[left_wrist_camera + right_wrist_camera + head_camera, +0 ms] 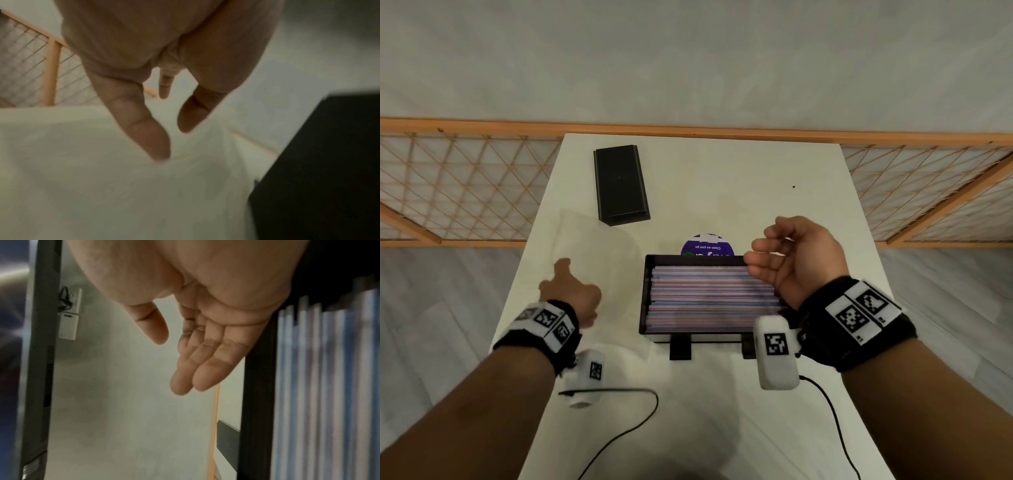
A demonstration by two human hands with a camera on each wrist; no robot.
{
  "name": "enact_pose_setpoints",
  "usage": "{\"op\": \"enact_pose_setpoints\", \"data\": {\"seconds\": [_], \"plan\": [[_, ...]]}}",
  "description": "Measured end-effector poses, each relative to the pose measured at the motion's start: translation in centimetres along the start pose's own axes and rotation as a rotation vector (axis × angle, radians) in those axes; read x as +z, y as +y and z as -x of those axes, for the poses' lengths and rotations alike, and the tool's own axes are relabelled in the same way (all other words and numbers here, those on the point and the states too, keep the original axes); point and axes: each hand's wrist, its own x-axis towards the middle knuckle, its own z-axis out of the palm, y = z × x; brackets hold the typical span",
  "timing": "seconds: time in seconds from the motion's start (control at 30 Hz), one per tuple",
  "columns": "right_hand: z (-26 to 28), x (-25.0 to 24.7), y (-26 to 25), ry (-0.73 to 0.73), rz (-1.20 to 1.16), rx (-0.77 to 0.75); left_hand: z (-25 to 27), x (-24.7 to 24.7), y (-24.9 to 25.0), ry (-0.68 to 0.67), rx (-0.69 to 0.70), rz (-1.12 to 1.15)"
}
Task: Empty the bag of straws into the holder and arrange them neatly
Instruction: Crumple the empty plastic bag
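Head view: the right hand [791,260] hovers loose-fingered, holding nothing, over the holder's [643,298] right end; the straws [709,298] lie flat inside, just below its palm. The left hand [571,291], fingers relaxed, seems to touch the clear bag [599,240] through blur.

White table [722,411], pale wall [688,61], orange lattice screens [458,192].

At frame centre, a black holder [643,301] full of striped straws [709,298] sits on the white counter [722,192]. The right hand [791,260] hovers, fingers relaxed, over its right end. The left hand [571,291] touches a clear bag [599,246] at centre left.
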Motion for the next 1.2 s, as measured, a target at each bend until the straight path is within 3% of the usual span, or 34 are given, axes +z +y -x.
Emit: {"op": "enact_pose_setpoints", "data": {"seconds": [0.13,0.3,0.37,0.43,0.53,0.6,0.7,0.8,0.9,1.0,1.07,1.1,1.17,1.2], "plan": [[0.6,0.5,-0.7,-0.011,0.054,-0.073,0.0,2.7,-3.7,-0.174,0.043,-0.395],[1.6,1.0,0.4,0.0,0.216,-0.189,0.7,3.3,-5.3,-0.085,0.223,-0.57],[2.2,1.3,0.7,-0.015,0.296,-0.254,0.9,2.3,-3.9,-0.01,0.24,-0.529],[2.5,1.7,1.0,-0.014,0.391,-0.35,1.8,0.6,-1.3,0.073,0.283,-0.351],[3.0,2.5,1.1,-0.04,0.608,-0.574,4.6,-2.1,3.2,0.167,0.44,-0.077],[3.4,3.0,1.1,-0.152,0.745,-0.732,7.3,-3.5,6.2,0.162,0.604,0.056],[3.9,4.1,1.1,-0.337,0.764,-0.817,11.5,-4.3,9.5,-0.063,0.867,0.203],[3.9,4.6,1.2,-0.434,0.652,-0.797,14.2,-3.5,10.7,-0.378,0.95,0.262],[3.7,3.9,1.2,-0.371,0.633,-0.757,14.6,-2.4,10.7,-0.449,0.973,0.266],[3.2,2.8,1.0,-0.124,0.736,-0.806,14.4,-1.8,10.2,-0.408,0.99,0.339],[2.8,2.2,0.6,0.056,0.719,-0.8,14.8,-1.5,9.7,-0.259,1.024,0.437],[2.5,2.0,0.4,0.136,0.714,-0.784,15.2,-1.5,9.5,-0.113,1.1,0.43],[2.6,1.9,-0.2,0.222,0.713,-0.753,16.3,-1.4,9.2,0.107,1.313,0.261],[3.0,2.0,-0.3,0.222,0.726,-0.761,17.0,-1.2,9.2,0.102,1.403,0.162]]}}
